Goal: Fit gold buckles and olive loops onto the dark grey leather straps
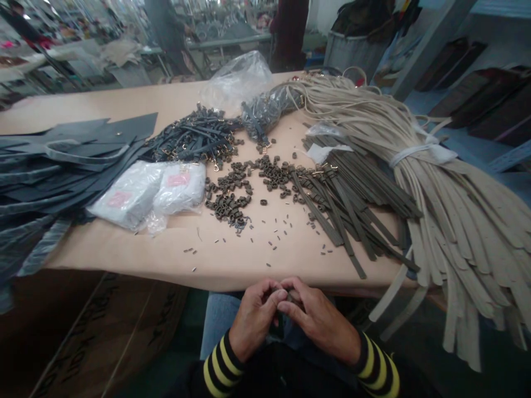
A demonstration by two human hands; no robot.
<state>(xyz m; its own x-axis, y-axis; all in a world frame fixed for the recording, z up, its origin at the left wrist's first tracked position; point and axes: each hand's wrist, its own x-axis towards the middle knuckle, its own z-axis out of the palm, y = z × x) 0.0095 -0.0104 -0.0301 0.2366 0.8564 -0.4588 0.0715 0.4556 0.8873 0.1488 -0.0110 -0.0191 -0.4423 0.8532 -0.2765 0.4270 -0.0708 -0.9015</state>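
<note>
My left hand (258,309) and my right hand (316,318) meet at the table's front edge, above my lap. Their thumbs and fingertips are pinched together. Between them shows a bit of a small dark olive piece, mostly covered by the fingers, so its kind is unclear. Beyond the hands, tiny metal pins (270,245) lie scattered on the tabletop. Small olive strap loops (228,207) are heaped farther back, and one single loop (264,202) sits apart. To the right lie olive straps (344,210) with gold-coloured buckles at their far ends.
Long beige straps (440,188), tied in a bundle, hang over the table's right side. Dark straps with clasps (194,135) are piled at the back. Plastic-wrapped white packs (128,196) and dark flat pieces (74,160) lie left. A printed cardboard box (108,331) stands below the table (166,251).
</note>
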